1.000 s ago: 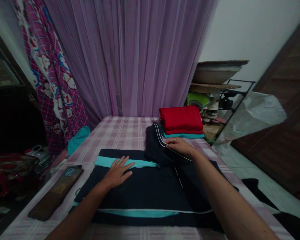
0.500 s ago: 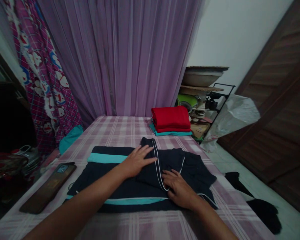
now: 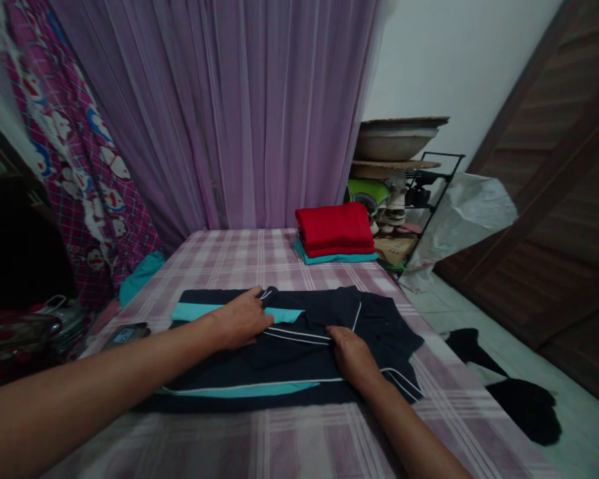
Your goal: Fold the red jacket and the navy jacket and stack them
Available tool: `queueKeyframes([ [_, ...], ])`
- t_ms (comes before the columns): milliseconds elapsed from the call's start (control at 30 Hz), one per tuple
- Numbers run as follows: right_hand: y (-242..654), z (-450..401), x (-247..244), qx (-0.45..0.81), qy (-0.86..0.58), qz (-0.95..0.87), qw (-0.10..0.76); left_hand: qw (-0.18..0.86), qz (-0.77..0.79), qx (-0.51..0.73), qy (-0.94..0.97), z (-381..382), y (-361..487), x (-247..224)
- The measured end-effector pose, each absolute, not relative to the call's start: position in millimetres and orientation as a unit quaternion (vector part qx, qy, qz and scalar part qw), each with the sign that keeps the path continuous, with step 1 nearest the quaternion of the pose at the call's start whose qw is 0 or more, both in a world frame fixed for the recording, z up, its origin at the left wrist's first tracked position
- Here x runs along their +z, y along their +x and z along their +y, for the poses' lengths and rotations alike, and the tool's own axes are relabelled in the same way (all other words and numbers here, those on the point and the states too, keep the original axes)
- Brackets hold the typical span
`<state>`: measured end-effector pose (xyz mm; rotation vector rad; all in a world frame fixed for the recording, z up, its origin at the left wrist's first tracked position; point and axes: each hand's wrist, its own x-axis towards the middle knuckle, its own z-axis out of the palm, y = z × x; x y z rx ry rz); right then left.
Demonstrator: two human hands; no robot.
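A navy garment (image 3: pixel 299 366) with turquoise panels and white piping lies flat, partly folded, across the checked tabletop. My left hand (image 3: pixel 244 318) is closed on a navy flap with white piping near the garment's upper middle; its fingertips are partly hidden by the cloth. To the right, my right hand (image 3: pixel 348 349) pinches the other end of the same piped flap, over the garment's middle. Between both hands the two white lines of piping run nearly straight.
Folded red cloth (image 3: pixel 335 229) rests on turquoise cloth at the table's far right. A phone (image 3: pixel 124 334) lies left, partly behind my left forearm. Beyond the checked tablecloth (image 3: pixel 229 259) hangs a purple curtain; a rack with basins stands at the right, dark cloth on the floor.
My left hand has moved left and closed on the piped flap, which has swung from upright to lying lengthwise. My right hand has gone from spread fingers to a pinch. The view has shifted slightly.
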<state>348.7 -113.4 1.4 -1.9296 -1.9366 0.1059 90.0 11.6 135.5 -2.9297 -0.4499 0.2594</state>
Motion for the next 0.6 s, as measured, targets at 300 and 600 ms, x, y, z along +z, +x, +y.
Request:
queueKeyframes([
  [300,360.7,-115.2,17.0,0.023,-0.668,-0.724,0.168,0.007,-0.282,0.169,-0.945,0.0,20.4,145.9],
  [600,416.1,-91.2,41.0,-0.002,-0.683,-0.726,0.082,-0.105,-0.411,0.196,-0.884,17.5,-41.2,164.2],
])
